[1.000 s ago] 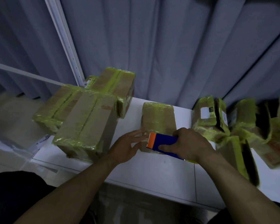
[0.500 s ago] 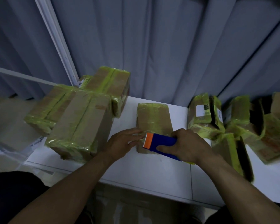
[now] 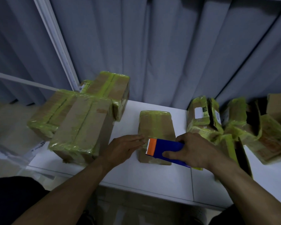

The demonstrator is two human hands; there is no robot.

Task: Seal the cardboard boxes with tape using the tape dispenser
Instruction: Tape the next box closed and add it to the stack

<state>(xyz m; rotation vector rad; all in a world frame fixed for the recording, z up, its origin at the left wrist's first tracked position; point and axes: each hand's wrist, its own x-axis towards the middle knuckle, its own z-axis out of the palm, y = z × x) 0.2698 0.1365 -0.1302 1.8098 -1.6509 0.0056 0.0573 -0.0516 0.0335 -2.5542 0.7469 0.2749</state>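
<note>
A small cardboard box (image 3: 156, 127) wrapped in yellow-green tape lies in the middle of the white table (image 3: 146, 179). My right hand (image 3: 196, 151) grips a blue tape dispenser (image 3: 167, 150) with an orange serrated front, held over the box's near end. My left hand (image 3: 122, 147) lies flat, fingers stretched out, fingertips touching the box's left near edge right beside the dispenser's blade. The tape roll itself is hidden under my right hand.
Three larger taped boxes (image 3: 81, 130) are stacked at the left of the table. A heap of torn, taped boxes (image 3: 204, 120) crowds the right side. Grey curtains (image 3: 152, 54) hang close behind. The table's front edge runs just before my forearms.
The view has shifted slightly. My hands and the dispenser stay at the near end of the small box, the left fingers still by the blade.
</note>
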